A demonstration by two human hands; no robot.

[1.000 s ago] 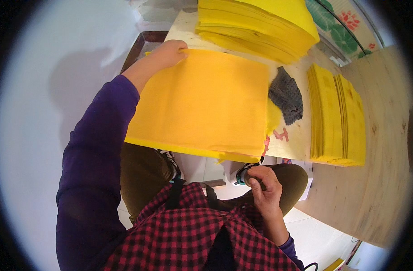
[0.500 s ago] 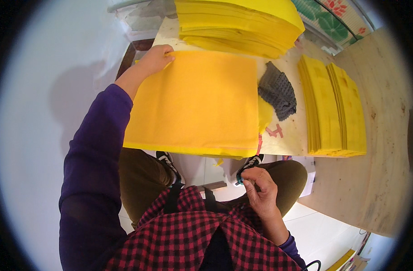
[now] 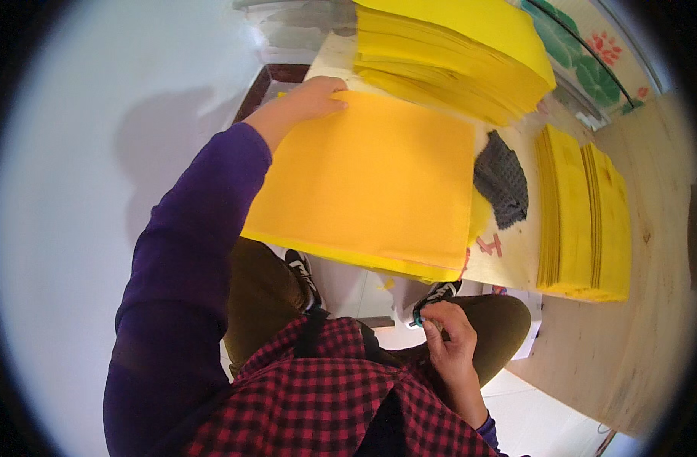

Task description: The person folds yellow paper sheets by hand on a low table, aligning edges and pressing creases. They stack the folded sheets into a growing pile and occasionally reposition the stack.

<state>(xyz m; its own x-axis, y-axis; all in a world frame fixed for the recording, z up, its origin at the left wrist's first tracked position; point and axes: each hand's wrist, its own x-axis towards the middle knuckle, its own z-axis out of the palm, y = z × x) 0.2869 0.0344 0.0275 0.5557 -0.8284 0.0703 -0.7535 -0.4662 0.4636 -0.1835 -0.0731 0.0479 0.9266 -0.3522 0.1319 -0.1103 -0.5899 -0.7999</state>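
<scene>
A square yellow-orange fabric sheet (image 3: pixel 371 175) lies flat on top of more yellow fabric at the table's near edge. My left hand (image 3: pixel 318 100) is at its far left corner, thumb and fingers closed on the edge. My right hand (image 3: pixel 453 335) hangs over my right thigh, apart from the fabric, with its fingers curled in a pinch. A small teal and dark bit (image 3: pixel 417 314) shows by those fingertips, in front of my shoe. Whether it is held or part of the shoe, I cannot tell.
A tall stack of yellow fabric (image 3: pixel 455 68) stands at the back. Two folded yellow bundles (image 3: pixel 565 213) sit at the right beside a wooden panel (image 3: pixel 630 358). A crumpled grey cloth (image 3: pixel 503 179) and red strips (image 3: pixel 492 245) lie between. A white wall (image 3: pixel 74 190) is on the left.
My view has shifted, so the table and fabric appear further right and slightly lower. Both hands keep about the same pose, the left still at the sheet's far left corner.
</scene>
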